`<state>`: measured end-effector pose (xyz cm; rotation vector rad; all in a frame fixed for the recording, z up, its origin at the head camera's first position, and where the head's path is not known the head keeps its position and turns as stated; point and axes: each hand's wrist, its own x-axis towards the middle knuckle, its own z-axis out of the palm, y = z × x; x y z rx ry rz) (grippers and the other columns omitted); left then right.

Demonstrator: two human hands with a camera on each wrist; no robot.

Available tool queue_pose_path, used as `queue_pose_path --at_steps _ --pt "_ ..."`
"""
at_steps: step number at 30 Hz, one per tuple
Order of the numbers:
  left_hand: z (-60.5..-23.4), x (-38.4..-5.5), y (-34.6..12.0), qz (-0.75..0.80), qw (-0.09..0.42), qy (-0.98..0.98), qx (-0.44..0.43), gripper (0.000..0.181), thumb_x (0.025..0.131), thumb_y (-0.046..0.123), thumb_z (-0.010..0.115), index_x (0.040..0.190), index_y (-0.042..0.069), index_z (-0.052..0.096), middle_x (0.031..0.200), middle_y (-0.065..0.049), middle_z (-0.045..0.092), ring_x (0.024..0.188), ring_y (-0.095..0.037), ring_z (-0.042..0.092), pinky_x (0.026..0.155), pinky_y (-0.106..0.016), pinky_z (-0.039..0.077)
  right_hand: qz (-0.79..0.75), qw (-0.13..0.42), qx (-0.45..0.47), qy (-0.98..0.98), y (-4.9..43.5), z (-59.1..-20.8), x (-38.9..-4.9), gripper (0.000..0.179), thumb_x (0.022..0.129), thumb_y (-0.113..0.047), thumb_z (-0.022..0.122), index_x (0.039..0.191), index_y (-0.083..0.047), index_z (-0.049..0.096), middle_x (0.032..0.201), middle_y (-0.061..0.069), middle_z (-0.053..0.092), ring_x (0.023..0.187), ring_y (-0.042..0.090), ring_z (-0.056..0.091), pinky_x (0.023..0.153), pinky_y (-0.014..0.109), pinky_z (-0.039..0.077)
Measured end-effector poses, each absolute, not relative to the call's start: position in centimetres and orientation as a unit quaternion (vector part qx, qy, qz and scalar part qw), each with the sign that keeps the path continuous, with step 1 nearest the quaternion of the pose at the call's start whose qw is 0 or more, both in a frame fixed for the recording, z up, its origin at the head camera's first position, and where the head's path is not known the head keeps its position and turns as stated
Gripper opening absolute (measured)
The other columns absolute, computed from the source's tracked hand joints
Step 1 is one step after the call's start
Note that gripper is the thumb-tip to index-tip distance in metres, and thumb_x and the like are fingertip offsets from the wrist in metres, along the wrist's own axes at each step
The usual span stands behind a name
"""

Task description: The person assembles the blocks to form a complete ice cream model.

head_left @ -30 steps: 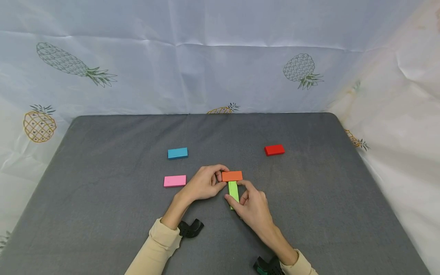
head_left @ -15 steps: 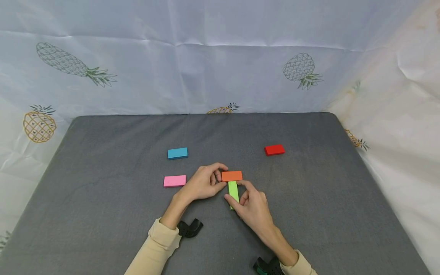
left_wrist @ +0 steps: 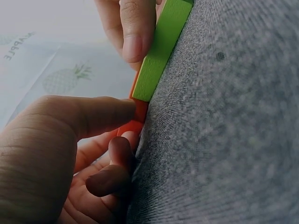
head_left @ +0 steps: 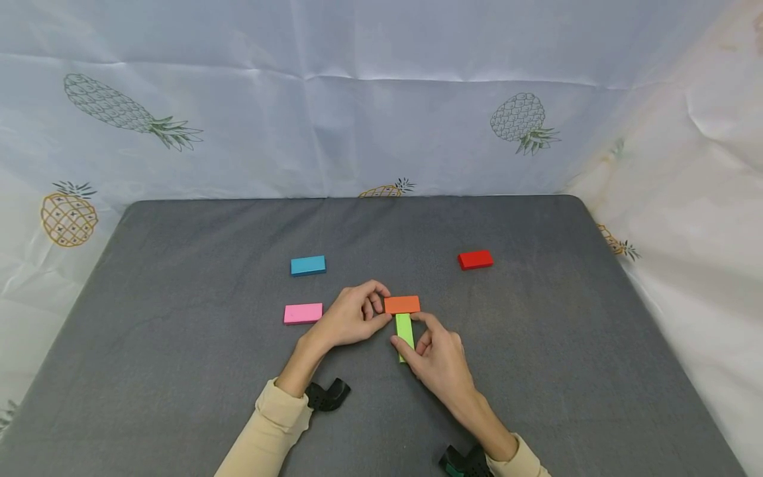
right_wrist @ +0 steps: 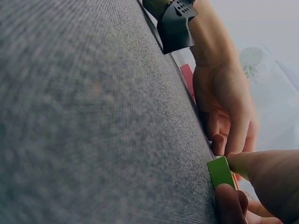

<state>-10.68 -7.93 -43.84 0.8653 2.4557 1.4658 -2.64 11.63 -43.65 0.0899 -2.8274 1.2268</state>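
Note:
An orange block (head_left: 402, 305) lies crosswise on the grey cloth, and a lime-green block (head_left: 404, 328) meets its near side, forming a T. My left hand (head_left: 350, 318) holds the orange block's left end between thumb and index finger; in the left wrist view the thumb touches the orange block (left_wrist: 141, 111) beside the green block's end. With thumb and index finger on opposite sides, my right hand (head_left: 441, 366) pinches the green block. The right wrist view shows the green block's near end (right_wrist: 220, 171) between those fingers. Much of the orange block is hidden there.
To the left lie a pink block (head_left: 303, 313) and, farther back, a blue block (head_left: 308, 265). A red block (head_left: 475, 260) sits at the back right. Behind the grey table (head_left: 208, 265) hangs a pale curtain (head_left: 381, 132) printed with pineapples.
My left hand has drifted slightly left, its index finger drawing back along the orange block's end. The right hand and all blocks look nearly still.

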Motion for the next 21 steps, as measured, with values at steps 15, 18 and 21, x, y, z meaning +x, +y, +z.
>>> queue_pose_path --at_steps 15,18,21 --pt "-43.87 -10.79 -7.94 0.485 0.084 0.821 0.289 0.024 0.09 0.006 0.074 0.112 0.0 0.066 0.08 -0.008 0.066 0.056 0.002 0.05 0.06 -0.019 0.047 0.396 0.031 0.027 -0.918 11.57 -43.76 -2.66 0.049 0.083 -0.029 0.086 0.121 -0.004 0.068 0.055 -0.007 0.05 0.042 -0.002 0.039 0.043 0.02 0.035" --pt "-43.83 -10.75 -7.97 0.488 0.085 0.821 0.285 0.026 0.09 0.006 0.074 0.113 0.0 0.065 0.08 -0.008 0.066 0.057 0.001 0.05 0.06 -0.019 0.047 0.395 0.032 0.028 -0.918 11.58 -43.8 -2.67 0.049 0.083 -0.029 0.086 0.121 -0.004 0.068 0.055 -0.007 0.05 0.042 -0.002 0.039 0.043 0.02 0.035" --pt "-43.87 -10.7 -8.01 0.492 0.087 0.821 0.277 0.028 0.089 0.006 0.075 0.114 0.0 0.064 0.08 -0.008 0.065 0.057 0.001 0.05 0.06 -0.02 0.046 0.4 0.033 0.031 -0.915 11.68 -43.85 -2.65 0.048 0.085 -0.029 0.085 0.121 -0.004 0.068 0.055 -0.007 0.05 0.042 -0.003 0.039 0.042 0.021 0.035"
